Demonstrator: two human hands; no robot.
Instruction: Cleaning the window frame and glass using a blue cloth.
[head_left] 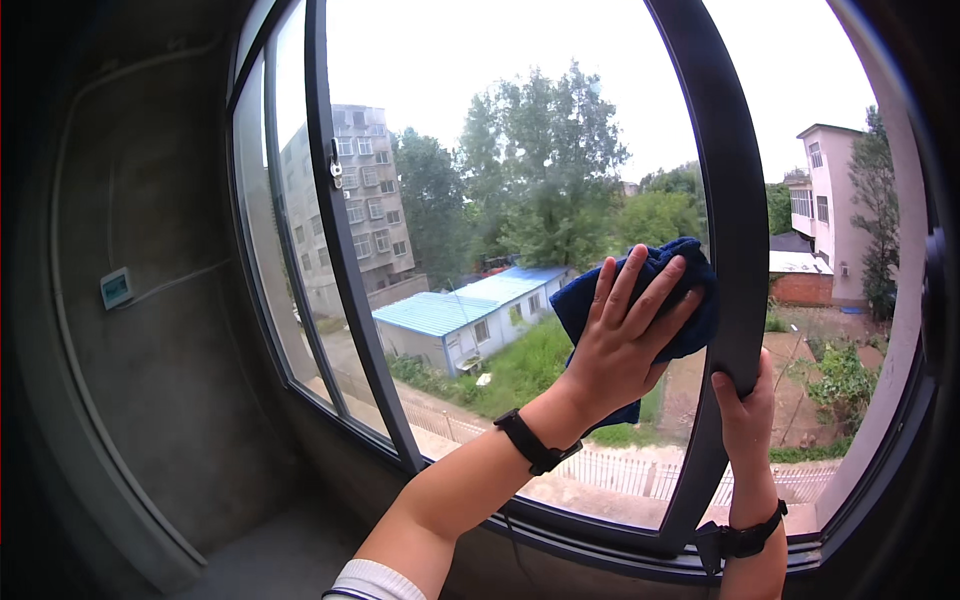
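Observation:
My left hand [622, 335] presses a dark blue cloth [690, 262] against the window pane [470, 150], its fingers stretched out over the folded fabric. A loose corner of the cloth hangs below the palm. To the right, my right hand [748, 410] grips the dark upright edge of the sliding window sash [738, 200], its thumb on the near side and its other fingers partly hidden behind the frame. Both wrists wear black bands. Small pale spots and hazy patches show on the glass near the middle.
Right of the sash the window stands open onto a yard. A white latch [336, 172] sits on the left upright. The dark lower track [590, 540] runs beneath. A grey wall with a small thermostat-like panel [116, 289] is at left. Buildings and trees lie outside.

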